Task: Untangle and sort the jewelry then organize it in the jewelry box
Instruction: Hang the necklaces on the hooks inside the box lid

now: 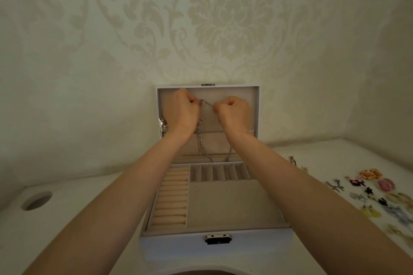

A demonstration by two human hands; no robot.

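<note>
Jewelry box, lid up.
Left hand and right hand pinch one silver chain; earrings well right of them.

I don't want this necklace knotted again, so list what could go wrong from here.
1. The left hand and right hand pinch the thin chain between them before the open lid; a hard pull could tighten a knot or snap it.
2. Its loose strands dangle close together over the jewelry box and could twist together.
3. The earrings lie on the table beside the right forearm; a sweep could scatter them.
</note>
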